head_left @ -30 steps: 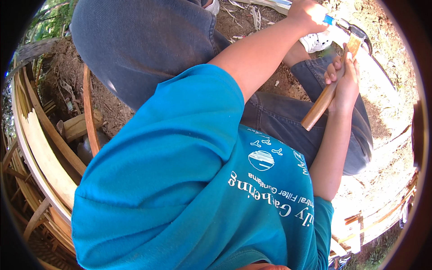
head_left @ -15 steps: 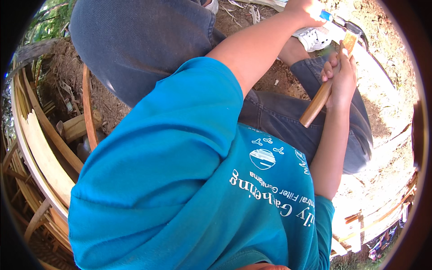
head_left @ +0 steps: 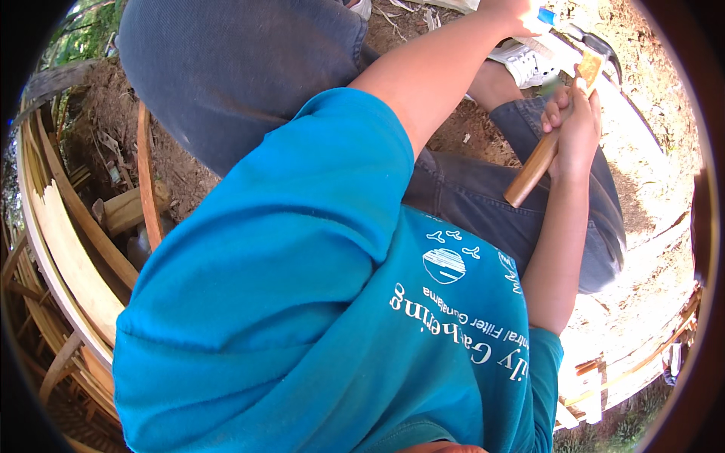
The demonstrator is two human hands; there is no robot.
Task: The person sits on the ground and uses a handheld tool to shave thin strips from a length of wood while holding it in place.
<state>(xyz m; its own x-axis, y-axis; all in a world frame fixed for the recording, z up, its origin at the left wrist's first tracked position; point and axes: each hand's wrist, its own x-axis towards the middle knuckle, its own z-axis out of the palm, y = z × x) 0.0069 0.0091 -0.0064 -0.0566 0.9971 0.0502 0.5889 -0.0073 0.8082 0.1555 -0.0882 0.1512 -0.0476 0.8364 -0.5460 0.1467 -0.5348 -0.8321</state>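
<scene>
My left hand (head_left: 517,16), at the top edge of the view, is closed around the blue grip of a claw hammer (head_left: 575,32). The hammer's dark metal head lies close to the far end of a brown wooden rod (head_left: 531,175); whether they touch I cannot tell. Wrapped round that rod is my right hand (head_left: 578,124), with the thumb and fingers curled on it. The rod tilts, its rounded near end over my dark trousers (head_left: 483,185) and its yellowish far end by the hammer.
A white perforated shoe (head_left: 525,64) is just below my left hand. Long split wood strips (head_left: 75,249) curve along the left side, with a short log (head_left: 124,211) among them. More strips (head_left: 604,385) lie at lower right on bare, sunlit ground (head_left: 649,174).
Very little differs. My left hand and the hammer have shifted slightly, while my right hand keeps its hold on the wooden rod. The whole view has moved a touch.
</scene>
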